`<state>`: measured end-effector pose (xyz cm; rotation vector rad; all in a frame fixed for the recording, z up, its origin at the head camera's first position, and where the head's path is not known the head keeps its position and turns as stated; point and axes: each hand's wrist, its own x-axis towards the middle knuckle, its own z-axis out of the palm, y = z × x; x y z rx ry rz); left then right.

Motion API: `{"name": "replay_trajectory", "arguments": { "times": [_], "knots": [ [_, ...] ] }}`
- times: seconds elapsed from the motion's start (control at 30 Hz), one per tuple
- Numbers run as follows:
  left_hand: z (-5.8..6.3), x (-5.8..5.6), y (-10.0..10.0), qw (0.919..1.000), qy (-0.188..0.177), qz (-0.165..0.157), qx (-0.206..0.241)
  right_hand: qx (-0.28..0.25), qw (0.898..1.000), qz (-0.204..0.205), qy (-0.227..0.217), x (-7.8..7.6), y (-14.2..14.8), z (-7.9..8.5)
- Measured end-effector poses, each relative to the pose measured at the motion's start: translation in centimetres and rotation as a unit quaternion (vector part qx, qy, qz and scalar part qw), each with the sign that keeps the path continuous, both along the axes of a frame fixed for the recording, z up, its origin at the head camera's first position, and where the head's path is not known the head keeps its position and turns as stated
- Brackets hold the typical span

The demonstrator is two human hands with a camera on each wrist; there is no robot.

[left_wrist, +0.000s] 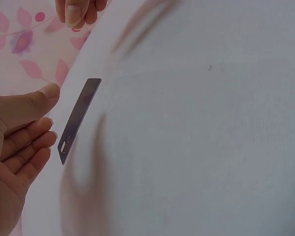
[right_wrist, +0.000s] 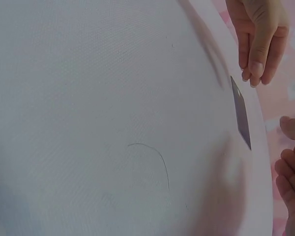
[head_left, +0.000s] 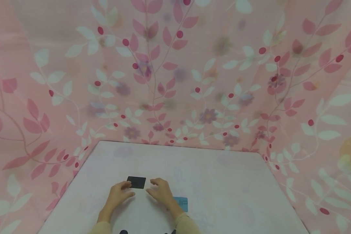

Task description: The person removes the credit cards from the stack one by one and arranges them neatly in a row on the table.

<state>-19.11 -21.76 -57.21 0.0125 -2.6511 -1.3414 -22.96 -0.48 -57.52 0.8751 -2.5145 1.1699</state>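
A black card [head_left: 137, 182] lies flat on the white tabletop between the two hands. In the left wrist view the card [left_wrist: 79, 120] looks like a thin dark strip with a small light marking at one end. My left hand [head_left: 118, 194] is at the card's left edge, fingers loosely bent and thumb apart; whether a fingertip touches it I cannot tell. To the right, my right hand [head_left: 161, 191] hovers with thumb and fingers spread, apart from the card. Partly behind the right forearm lies a blue card [head_left: 183, 204] with large dark lettering.
The white table [head_left: 222, 182] is enclosed at the back and sides by pink floral fabric [head_left: 175, 81]. A thin curved hair [right_wrist: 160, 156] lies on the surface in the right wrist view. Small dark objects [head_left: 123, 232] show at the bottom edge of the head view.
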Motion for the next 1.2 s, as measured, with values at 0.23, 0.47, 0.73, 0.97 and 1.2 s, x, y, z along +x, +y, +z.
{"name": "replay_trajectory", "arguments": {
  "times": [0.23, 0.47, 0.73, 0.97, 1.2],
  "knots": [
    [-0.1, 0.8, 1.3, 1.0000, 0.000, 0.001, 0.000, 0.011, 0.999, 0.001, -0.034, 0.9, 1.2, 0.8],
    [-0.1, 1.4, 2.9, 0.9997, 0.018, -0.016, 0.008, 0.010, 1.000, -0.010, -0.010, 1.7, 2.7, 0.4],
    [-1.1, 1.2, 4.9, 0.9987, 0.038, -0.032, 0.012, -0.010, 1.000, -0.015, -0.021, 2.5, 4.5, 0.4],
    [-1.8, 1.0, 6.9, 0.9964, 0.061, -0.053, 0.022, -0.011, 0.999, -0.032, -0.004, 2.7, 6.4, -0.2],
    [-2.2, 0.6, 8.3, 0.9949, 0.060, -0.079, 0.014, -0.019, 0.998, -0.053, -0.003, 2.8, 8.4, -0.3]
  ]
}}
